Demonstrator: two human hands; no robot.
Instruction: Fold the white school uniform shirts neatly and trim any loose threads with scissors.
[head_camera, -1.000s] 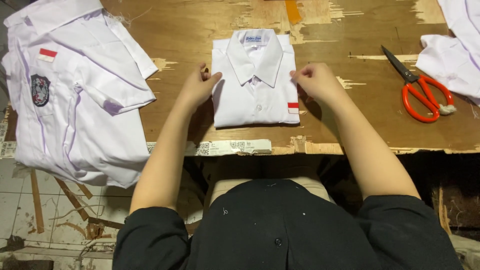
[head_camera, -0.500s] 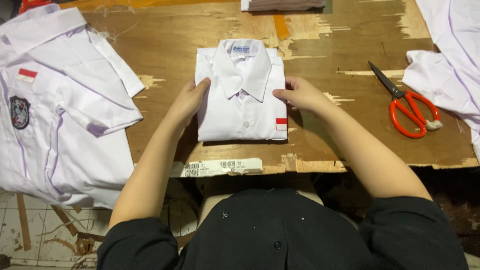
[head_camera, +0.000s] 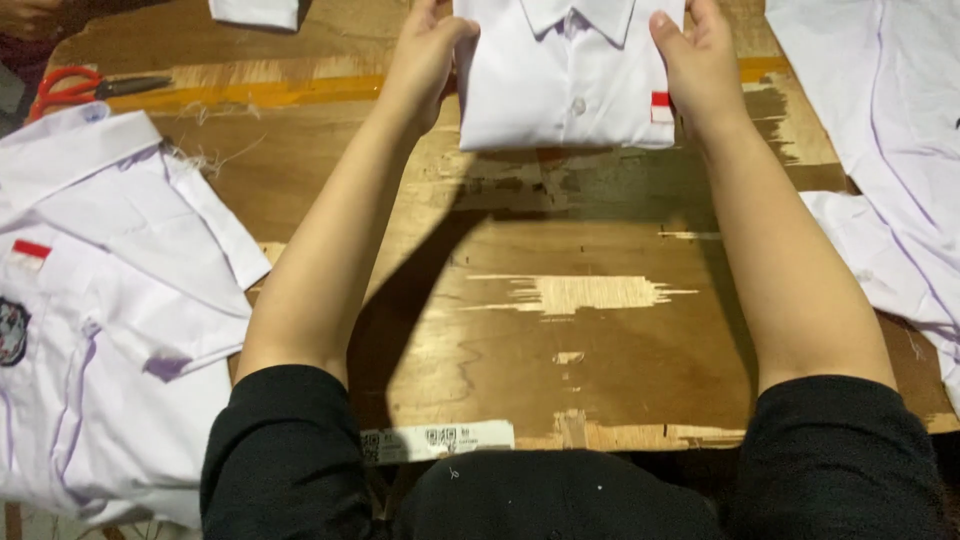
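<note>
A folded white shirt (head_camera: 565, 95) with a collar, a button and a small red patch is lifted off the wooden table (head_camera: 560, 330), at the top of the head view. My left hand (head_camera: 425, 60) grips its left edge. My right hand (head_camera: 700, 65) grips its right edge, thumb next to the red patch. Both arms reach far forward over the table. The shirt's top runs out of the picture.
Unfolded white shirts with a red patch and a dark badge lie at the left (head_camera: 100, 320). More white cloth lies at the right (head_camera: 880, 150). Orange-handled scissors (head_camera: 75, 88) lie at the far left. Another folded white piece (head_camera: 255, 12) sits at the top. A paper label (head_camera: 435, 440) sticks on the near edge.
Both hands have lifted the folded shirt from the near middle of the table and carried it forward. The view has shifted, and the scissors at the right have left it.
</note>
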